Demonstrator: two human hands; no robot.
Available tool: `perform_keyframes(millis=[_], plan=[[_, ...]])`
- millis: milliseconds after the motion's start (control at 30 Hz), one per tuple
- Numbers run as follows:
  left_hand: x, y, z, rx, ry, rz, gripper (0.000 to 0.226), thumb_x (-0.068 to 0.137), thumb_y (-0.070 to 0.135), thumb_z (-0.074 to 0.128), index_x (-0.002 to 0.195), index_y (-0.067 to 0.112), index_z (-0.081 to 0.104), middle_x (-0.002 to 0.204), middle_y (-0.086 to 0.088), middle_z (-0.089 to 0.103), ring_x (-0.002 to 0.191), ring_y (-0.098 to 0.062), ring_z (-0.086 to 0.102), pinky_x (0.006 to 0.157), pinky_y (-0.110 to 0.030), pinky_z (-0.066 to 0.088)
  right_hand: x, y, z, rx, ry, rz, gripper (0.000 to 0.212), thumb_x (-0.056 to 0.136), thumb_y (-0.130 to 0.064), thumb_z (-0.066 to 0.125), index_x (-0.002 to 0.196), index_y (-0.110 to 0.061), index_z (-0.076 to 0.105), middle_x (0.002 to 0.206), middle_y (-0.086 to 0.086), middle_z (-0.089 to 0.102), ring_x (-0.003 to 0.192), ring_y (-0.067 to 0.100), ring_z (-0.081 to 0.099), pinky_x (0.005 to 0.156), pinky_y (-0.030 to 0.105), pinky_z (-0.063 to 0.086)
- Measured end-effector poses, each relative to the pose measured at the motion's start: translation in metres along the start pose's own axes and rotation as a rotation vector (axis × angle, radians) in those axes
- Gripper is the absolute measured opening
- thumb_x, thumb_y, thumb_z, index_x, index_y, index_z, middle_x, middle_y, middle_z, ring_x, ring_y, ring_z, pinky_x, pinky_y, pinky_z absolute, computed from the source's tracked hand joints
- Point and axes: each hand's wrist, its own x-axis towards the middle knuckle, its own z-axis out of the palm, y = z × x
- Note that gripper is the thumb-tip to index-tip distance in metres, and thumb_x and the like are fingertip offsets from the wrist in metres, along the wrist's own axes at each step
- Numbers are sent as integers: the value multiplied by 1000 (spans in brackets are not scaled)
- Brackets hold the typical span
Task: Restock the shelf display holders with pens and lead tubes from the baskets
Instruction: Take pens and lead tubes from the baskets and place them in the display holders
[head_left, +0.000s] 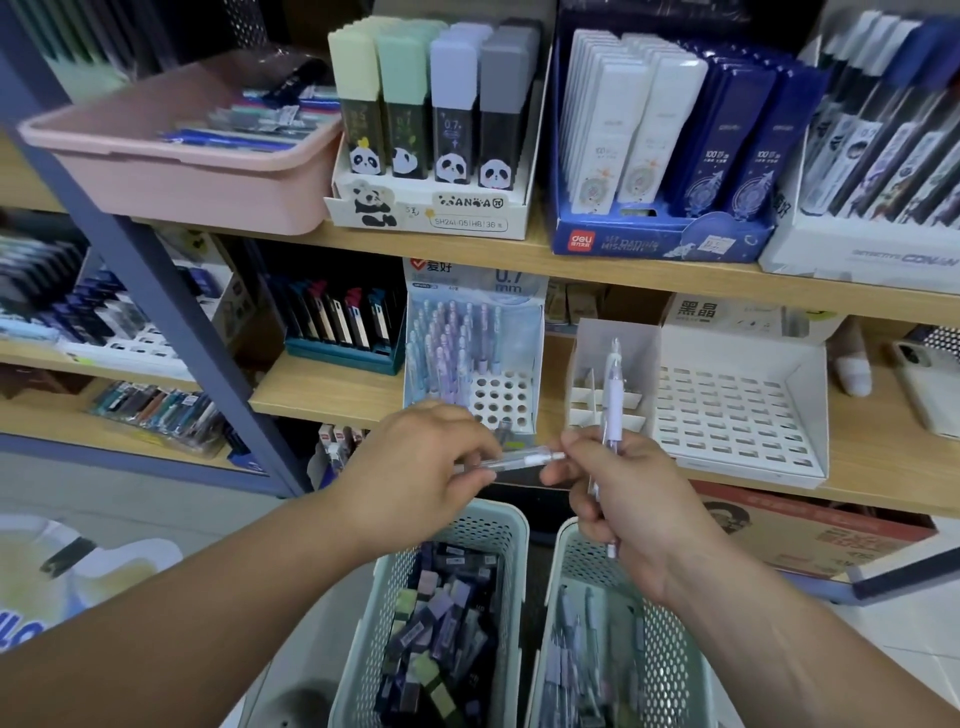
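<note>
Low in the middle of the frame, the left hand (421, 462) curls its fingers round a clear-barrelled pen with a white collar (524, 460). The pen is held level, and its tip reaches the fingertips of the right hand (628, 493); whether they pinch it I cannot tell. The right hand wraps its fingers round a pale lilac plastic pen (611, 395), which stands upright in front of a small white divided cardboard holder (587, 353).

Below the hands, two pale green perforated plastic baskets sit side by side. The left basket (498, 515) holds dark lead tubes with pastel caps (441, 623), and the right basket (576, 556) holds loose pens (582, 649).

Just above the left hand, on the wooden shelf (332, 389), a white holed pen display (501, 400) is part filled with pastel pens (447, 338). Right of centre stands a white slotted display tray (737, 415).
</note>
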Motion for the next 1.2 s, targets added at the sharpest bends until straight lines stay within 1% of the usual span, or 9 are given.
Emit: perform_keyframes(millis=[67,133,367,567,633,733,933,1100,1200], plan=[[-5,-2,5,-94,-43,-103,32,87,24,76,118,30,70,81,18,63,81,4,53,76,-10,38,1,3,5,-29,-7,-15,12,101,-18,59,102,-8,67,69,5,70,41,11,38,38,19,26],[-8,-2,11,-141,-108,-141,35,89,22,74,122,31,68,81,18,62,79,6,52,72,-6,32,2,6,10,-48,-9,-36,11,101,-16,60,102,-7,66,66,3,68,40,11,38,38,19,26],[-6,1,29,-745,-136,-458,14,97,17,64,96,26,76,66,11,60,59,-12,46,59,-27,39,5,9,19,-165,-18,-180,15,101,-15,59,90,-8,68,65,5,63,42,15,37,39,20,28],[-1,-4,20,-757,-179,-428,22,96,11,65,105,28,76,68,3,60,59,-17,51,59,-36,48,8,8,22,-124,-30,-138,13,102,-16,59,97,-14,71,72,3,66,41,14,38,39,19,29],[5,-11,11,-724,-117,-505,22,94,10,68,102,29,73,71,-4,67,59,-18,60,64,-42,59,11,7,21,-101,3,-106,13,102,-19,59,100,-15,71,74,2,67,41,13,39,37,20,29],[12,-25,-3,-643,132,-578,26,89,6,70,88,32,66,69,-3,69,58,-24,68,65,-56,60,14,6,16,-73,35,-81,13,102,-21,59,101,-14,69,71,-2,68,41,12,39,37,20,29],[21,-42,-14,-480,654,-594,15,78,26,71,80,32,57,72,-2,67,71,-28,70,69,-50,60,15,6,12,-60,27,-71,14,102,-22,59,102,-12,68,72,0,68,42,13,39,38,21,29],[29,-46,-2,-461,675,-622,24,85,16,74,76,28,55,69,3,65,71,-22,71,71,-45,61,14,7,15,-73,9,-79,15,102,-22,59,100,-11,69,73,1,68,41,13,40,37,20,30],[32,-49,5,-414,646,-618,27,86,14,74,74,26,52,62,16,62,60,-2,62,64,-27,57,14,8,12,-83,15,-75,14,102,-22,58,101,-12,69,73,0,68,41,12,40,37,20,30]])
